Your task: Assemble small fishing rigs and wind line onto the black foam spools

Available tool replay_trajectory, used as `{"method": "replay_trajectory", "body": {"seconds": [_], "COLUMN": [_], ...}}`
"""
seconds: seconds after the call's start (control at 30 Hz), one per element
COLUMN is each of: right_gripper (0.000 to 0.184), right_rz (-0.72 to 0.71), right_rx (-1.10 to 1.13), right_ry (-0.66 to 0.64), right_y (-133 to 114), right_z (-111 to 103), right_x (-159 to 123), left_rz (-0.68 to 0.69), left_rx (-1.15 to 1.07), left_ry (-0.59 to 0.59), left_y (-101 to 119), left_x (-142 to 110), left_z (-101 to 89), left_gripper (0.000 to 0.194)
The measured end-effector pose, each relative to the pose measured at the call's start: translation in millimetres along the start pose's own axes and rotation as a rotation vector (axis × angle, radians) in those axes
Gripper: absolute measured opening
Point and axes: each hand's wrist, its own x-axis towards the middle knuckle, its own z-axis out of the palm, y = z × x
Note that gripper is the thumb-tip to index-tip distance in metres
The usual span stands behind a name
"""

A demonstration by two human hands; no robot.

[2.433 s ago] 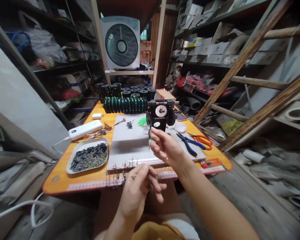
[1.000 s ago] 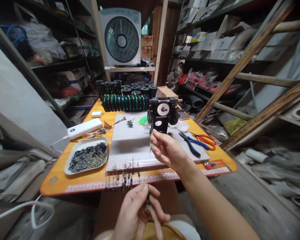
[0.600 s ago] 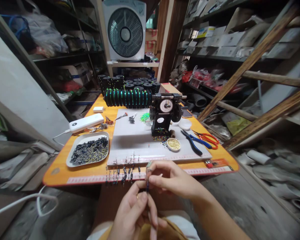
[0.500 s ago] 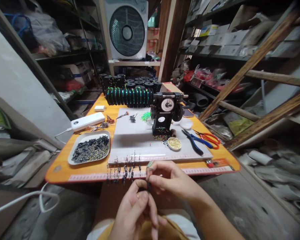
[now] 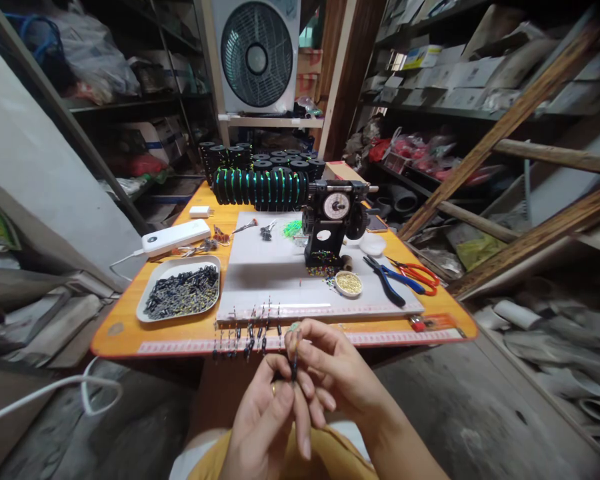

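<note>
My left hand [image 5: 265, 417] is below the table's front edge, its thumb and fingers pinched on the lower end of a small slender black piece [image 5: 295, 368]. Its exact kind is too small to make out. Close against it, my right hand [image 5: 333, 363] has curled fingers and thumb closed at the piece's upper end. Something greenish [image 5: 294, 327] covers the right index fingertip. Just left of my hands, several thin strands with small black parts [image 5: 251, 337] hang over the table edge. The fingers partly hide the held piece.
A white tray [image 5: 139, 312] of small dark parts stands at left. On the white board [image 5: 270, 273] are a black winding machine [image 5: 325, 233], a small dish of gold-coloured bits [image 5: 349, 283] and blue-handled pliers [image 5: 387, 280]. Orange-handled scissors [image 5: 420, 273] lie at right.
My right hand has shifted slightly left and its fingers have curled in closer to my left hand. More of the black piece shows upright between them. The view has moved slightly.
</note>
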Motion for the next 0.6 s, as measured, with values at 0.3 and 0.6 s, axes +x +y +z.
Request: {"method": "replay_trajectory", "body": {"seconds": [0.3, 0.6], "right_gripper": [0.015, 0.015], "right_rz": [-0.012, -0.032], "right_rx": [0.159, 0.123], "right_ry": [-0.077, -0.075], "right_y": [4.3, 4.9], "right_z": [2.1, 2.2], "right_x": [4.5, 2.4], "left_rz": [0.013, -0.007], "left_rx": [0.016, 0.113], "left_ry": [-0.006, -0.008], "left_y": [0.8, 2.2], "left_x": [-1.2, 1.5], "left_z": [-5.8, -8.5], "left_gripper": [0.010, 0.016]}}
